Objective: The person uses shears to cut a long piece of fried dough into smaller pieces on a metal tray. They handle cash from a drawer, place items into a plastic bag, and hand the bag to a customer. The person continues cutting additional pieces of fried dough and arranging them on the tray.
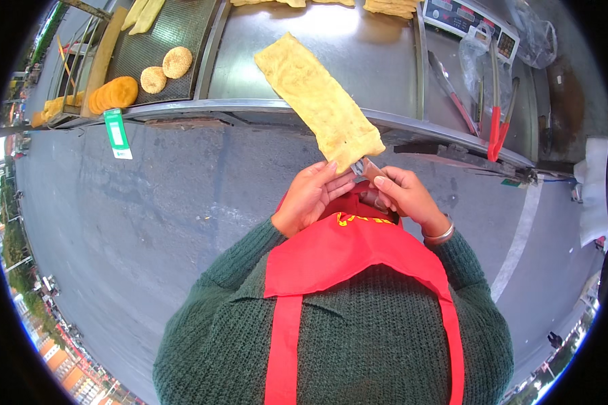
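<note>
A long, flat piece of golden fried dough (324, 101) extends from my hands over the stall's metal edge. My left hand (311, 195) holds its near end, thumb on top and fingers beneath. Between the thumb and fingers of my right hand (405, 195) is a small brownish translucent packet or wrapper (370, 169), close beside the dough's near corner. What the packet holds cannot be told. Both hands are just in front of the red apron (354, 248).
The metal counter (314, 61) lies ahead, with flatbreads at its far edge. Sesame buns (177, 62) and orange round cakes (114, 94) are at left. Red-handled tongs (497, 126), plastic bags (473, 55) and a scale (466, 20) are at right. A green-and-white card (116, 132) hangs at the edge.
</note>
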Demonstrator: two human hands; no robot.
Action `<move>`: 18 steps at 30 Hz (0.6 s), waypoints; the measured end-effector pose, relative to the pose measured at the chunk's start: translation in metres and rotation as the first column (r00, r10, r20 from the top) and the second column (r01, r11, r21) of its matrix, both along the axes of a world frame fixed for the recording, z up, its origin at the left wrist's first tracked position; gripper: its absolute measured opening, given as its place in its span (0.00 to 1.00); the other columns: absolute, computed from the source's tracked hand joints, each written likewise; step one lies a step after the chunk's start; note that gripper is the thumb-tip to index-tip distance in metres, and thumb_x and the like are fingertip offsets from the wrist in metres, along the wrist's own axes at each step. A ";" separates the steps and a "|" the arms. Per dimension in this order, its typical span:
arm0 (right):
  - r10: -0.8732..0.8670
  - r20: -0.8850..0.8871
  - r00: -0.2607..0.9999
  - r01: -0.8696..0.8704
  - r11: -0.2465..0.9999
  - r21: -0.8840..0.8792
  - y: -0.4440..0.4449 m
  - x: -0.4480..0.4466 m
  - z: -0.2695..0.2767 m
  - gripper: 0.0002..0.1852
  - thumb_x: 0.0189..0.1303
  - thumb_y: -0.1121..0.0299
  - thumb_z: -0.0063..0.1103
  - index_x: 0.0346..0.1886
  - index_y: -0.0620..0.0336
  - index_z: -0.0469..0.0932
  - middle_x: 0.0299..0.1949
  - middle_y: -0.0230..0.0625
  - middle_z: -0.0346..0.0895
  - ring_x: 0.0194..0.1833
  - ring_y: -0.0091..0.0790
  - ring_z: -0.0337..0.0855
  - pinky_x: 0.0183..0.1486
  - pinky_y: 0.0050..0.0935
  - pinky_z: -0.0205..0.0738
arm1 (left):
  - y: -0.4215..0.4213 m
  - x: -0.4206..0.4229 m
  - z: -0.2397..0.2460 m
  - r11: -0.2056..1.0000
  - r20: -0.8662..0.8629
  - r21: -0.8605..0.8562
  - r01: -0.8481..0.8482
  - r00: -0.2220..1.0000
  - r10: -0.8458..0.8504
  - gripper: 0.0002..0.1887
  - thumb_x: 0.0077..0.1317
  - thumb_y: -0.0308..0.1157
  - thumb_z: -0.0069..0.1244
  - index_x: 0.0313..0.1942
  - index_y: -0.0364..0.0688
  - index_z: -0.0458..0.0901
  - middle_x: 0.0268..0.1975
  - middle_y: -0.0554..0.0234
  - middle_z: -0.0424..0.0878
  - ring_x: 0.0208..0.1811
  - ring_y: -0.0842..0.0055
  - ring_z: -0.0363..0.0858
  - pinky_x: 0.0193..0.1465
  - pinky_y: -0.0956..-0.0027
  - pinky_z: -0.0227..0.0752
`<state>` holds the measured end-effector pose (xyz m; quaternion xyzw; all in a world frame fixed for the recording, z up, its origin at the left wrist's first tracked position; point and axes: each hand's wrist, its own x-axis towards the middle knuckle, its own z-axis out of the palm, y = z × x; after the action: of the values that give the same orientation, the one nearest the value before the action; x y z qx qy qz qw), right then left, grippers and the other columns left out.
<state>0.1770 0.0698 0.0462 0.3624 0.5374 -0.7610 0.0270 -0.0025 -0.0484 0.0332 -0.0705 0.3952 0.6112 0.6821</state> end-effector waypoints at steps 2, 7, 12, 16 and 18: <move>0.013 0.046 0.999 -0.015 0.999 0.032 -0.004 0.000 0.009 0.14 0.68 0.60 0.51 0.37 0.63 0.74 0.19 0.22 0.68 0.20 0.13 0.65 0.20 0.16 0.57 | -0.003 0.000 -0.009 0.999 -0.018 0.028 -0.035 0.999 0.035 0.17 0.72 0.31 0.41 0.56 0.30 0.67 0.56 0.49 0.75 0.58 0.66 0.76 0.65 0.62 0.68; -0.005 0.050 0.999 0.001 0.997 0.075 -0.017 0.016 0.027 0.14 0.67 0.60 0.51 0.37 0.64 0.75 0.20 0.23 0.69 0.21 0.14 0.66 0.22 0.18 0.60 | 0.002 0.007 -0.006 0.998 -0.037 0.049 -0.028 0.999 0.030 0.17 0.72 0.32 0.41 0.56 0.29 0.67 0.56 0.49 0.75 0.58 0.65 0.76 0.66 0.62 0.67; 0.001 0.073 0.997 -0.009 0.994 0.111 -0.012 0.005 0.017 0.13 0.67 0.62 0.52 0.35 0.63 0.74 0.21 0.25 0.70 0.21 0.15 0.67 0.22 0.19 0.60 | 0.003 0.011 -0.005 1.000 -0.017 0.027 -0.001 1.000 0.001 0.17 0.72 0.32 0.41 0.55 0.30 0.69 0.55 0.49 0.76 0.57 0.65 0.76 0.64 0.62 0.68; 0.003 0.090 0.996 -0.017 0.987 0.161 -0.024 0.015 0.023 0.12 0.66 0.62 0.53 0.34 0.63 0.74 0.21 0.25 0.70 0.23 0.16 0.67 0.24 0.21 0.61 | 0.003 0.016 -0.016 0.996 -0.052 0.066 -0.057 0.997 0.060 0.17 0.73 0.33 0.40 0.55 0.30 0.69 0.55 0.48 0.76 0.57 0.65 0.76 0.63 0.61 0.69; 0.015 0.103 0.995 -0.035 0.981 0.191 -0.029 0.025 0.030 0.13 0.65 0.62 0.53 0.35 0.64 0.74 0.21 0.26 0.71 0.24 0.17 0.67 0.25 0.23 0.62 | 0.003 0.018 -0.020 0.994 -0.062 0.080 -0.079 0.994 0.084 0.17 0.73 0.32 0.40 0.55 0.30 0.69 0.55 0.48 0.76 0.57 0.65 0.76 0.62 0.61 0.69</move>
<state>0.2022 0.0410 0.0765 0.3946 0.6108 -0.6858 0.0288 0.0159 -0.0458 0.0131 -0.0400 0.3902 0.6554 0.6454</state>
